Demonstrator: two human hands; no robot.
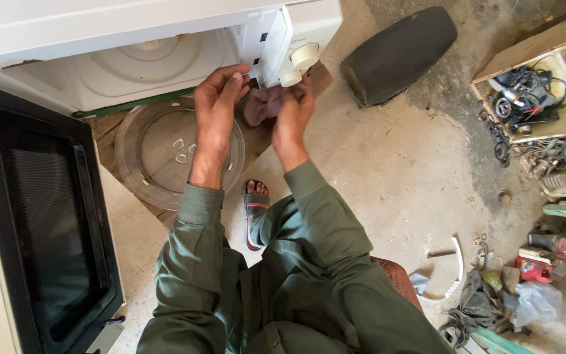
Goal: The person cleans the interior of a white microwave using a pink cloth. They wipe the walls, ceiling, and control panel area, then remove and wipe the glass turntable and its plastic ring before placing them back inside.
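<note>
Beside the white microwave oven (132, 46) with its black-framed door (47, 216) standing open, both hands are working a crumpled dusty-pink cloth (262, 105) against the control panel, just below two cream round knobs (298, 64). The left hand (217, 98) is pinching the cloth's edge; the right hand (293, 111) is holding it in a closed grip, apparently wiping. Judged next: firmer pressure around the knobs. A clear glass round turntable plate (165, 154) is lying on the wooden table (109, 131). Panel markings are too small to tell.
</note>
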